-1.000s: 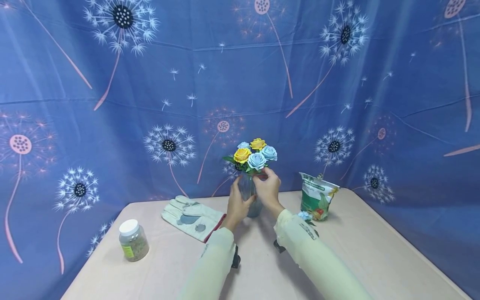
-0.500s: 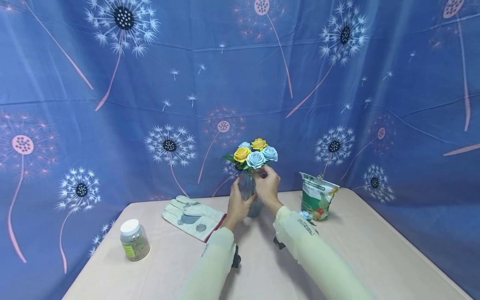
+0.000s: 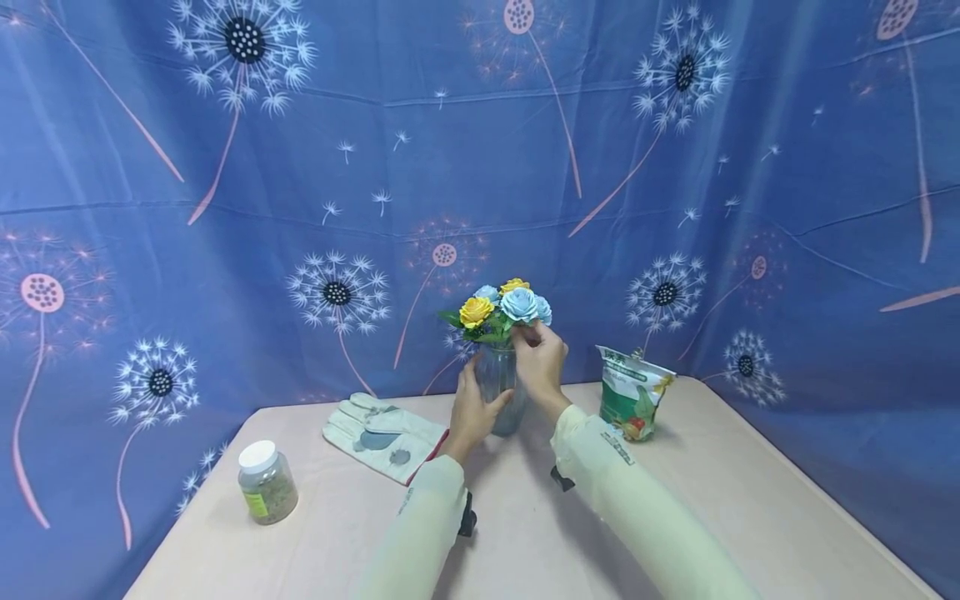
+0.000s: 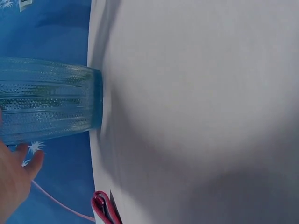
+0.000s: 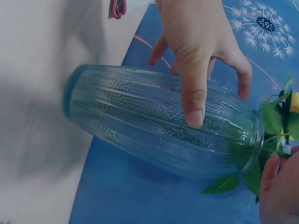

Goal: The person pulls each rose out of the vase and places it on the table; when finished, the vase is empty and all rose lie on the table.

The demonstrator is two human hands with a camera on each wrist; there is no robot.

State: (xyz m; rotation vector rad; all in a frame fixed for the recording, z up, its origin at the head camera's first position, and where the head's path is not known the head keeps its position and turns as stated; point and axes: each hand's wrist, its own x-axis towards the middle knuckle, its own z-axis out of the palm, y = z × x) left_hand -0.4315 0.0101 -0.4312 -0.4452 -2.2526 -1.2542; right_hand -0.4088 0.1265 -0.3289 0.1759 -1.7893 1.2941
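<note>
A ribbed clear glass vase [image 3: 497,379] stands upright near the far edge of the table, holding yellow and light blue artificial roses with green leaves [image 5: 273,119]. My left hand [image 3: 471,414] grips its left side, thumb across the front [image 5: 194,100] and fingers around the back. At the mouth, my right hand [image 3: 542,364] pinches just under the head of the front light blue rose [image 3: 519,305]; its stem is mostly hidden by the fingers. That bloom overlaps another blue rose [image 3: 544,312] behind it. To the left sits a yellow rose [image 3: 476,312].
Left of the vase lies a pale work glove [image 3: 382,437] with a red cuff. A white-lidded jar [image 3: 267,483] stands farther left. On the right is a green and white bag [image 3: 633,393], a bit of blue flower [image 3: 613,430] before it. A blue dandelion-print cloth [image 3: 480,167] hangs behind.
My right hand has shifted slightly right, carrying the front blue rose up and right over its blue neighbour. The yellow roses have tipped slightly left. My left hand stays on the vase.
</note>
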